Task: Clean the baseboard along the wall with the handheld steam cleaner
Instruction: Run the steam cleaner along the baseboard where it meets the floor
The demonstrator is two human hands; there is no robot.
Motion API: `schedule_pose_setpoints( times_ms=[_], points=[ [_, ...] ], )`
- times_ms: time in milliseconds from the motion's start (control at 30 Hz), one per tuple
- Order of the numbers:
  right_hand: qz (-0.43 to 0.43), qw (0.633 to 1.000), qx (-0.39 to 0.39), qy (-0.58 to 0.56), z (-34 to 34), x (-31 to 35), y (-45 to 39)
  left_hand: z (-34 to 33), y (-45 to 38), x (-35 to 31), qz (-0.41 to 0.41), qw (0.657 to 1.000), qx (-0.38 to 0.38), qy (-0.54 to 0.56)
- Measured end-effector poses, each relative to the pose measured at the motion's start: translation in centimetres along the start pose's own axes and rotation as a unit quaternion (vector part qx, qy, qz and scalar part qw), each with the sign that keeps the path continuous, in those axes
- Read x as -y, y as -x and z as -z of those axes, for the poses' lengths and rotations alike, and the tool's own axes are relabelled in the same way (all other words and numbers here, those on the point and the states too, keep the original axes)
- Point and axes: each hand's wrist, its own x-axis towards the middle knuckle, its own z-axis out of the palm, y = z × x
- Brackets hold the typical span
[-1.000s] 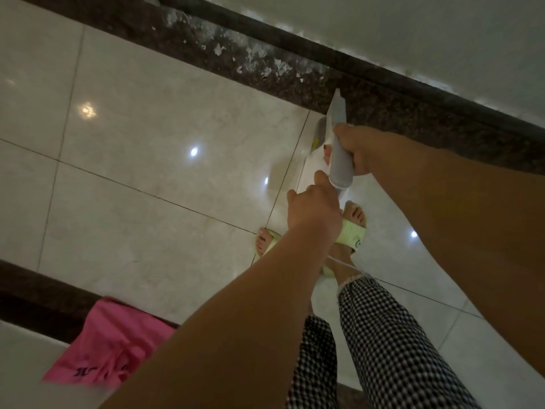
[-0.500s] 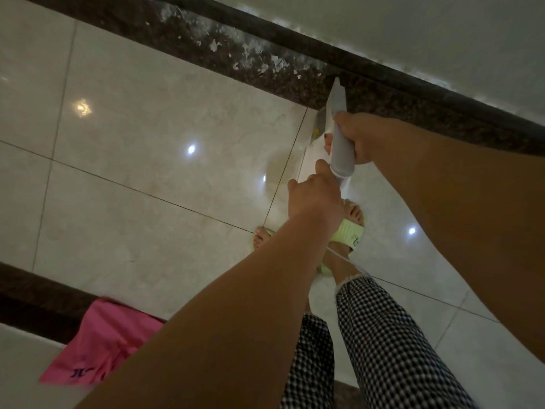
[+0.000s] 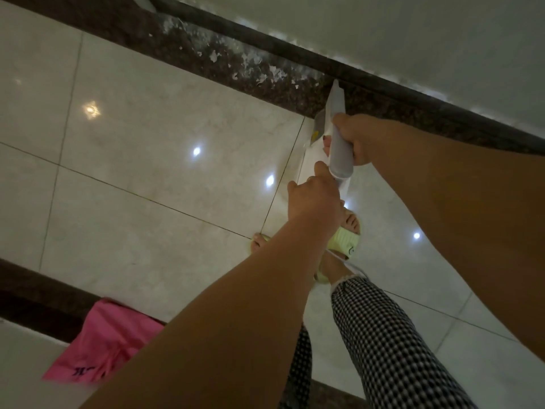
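**Steaming the baseboard, nozzle at the dark strip**

Gripping the steamer by its grey handle, the right hand has its fingers curled round the handle, with the fingertips showing on the handle's left side. The left hand sits just behind the handle's rear end, knuckles up and fingers curled, the thumb touching the handle's end; what the hidden fingers hold cannot be told. The steamer's white body lies below the handle and is mostly covered by the hands.

The steamer's narrow nozzle tip points up and away from the person and meets the dark baseboard at the foot of the pale wall. Just left of the tip, white flecks are scattered over the speckled brown border of the floor.

Below the hands, feet in pale green slippers stand on glossy cream tiles, under checked trousers. A thin white cord crosses the right ankle. A pink cloth lies at lower left, partly over a second dark border strip.
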Motion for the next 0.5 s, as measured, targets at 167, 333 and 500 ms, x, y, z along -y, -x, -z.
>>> schedule_pose_setpoints(
  times_ms=[167,333,500],
  points=[
    [0.029,1.0,0.004,0.011,0.9,0.5,0.3,0.1,-0.4,-0.9,-0.016,1.0,-0.011,-0.013],
    [0.027,1.0,-0.011,0.005,0.1,0.6,0.2,0.5,-0.2,-0.5,-0.002,1.0,0.003,0.019],
    [0.014,1.0,-0.011,-0.01,-3.6,0.6,0.8,1.5,0.3,2.9,0.035,0.997,0.02,0.058]
  ],
)
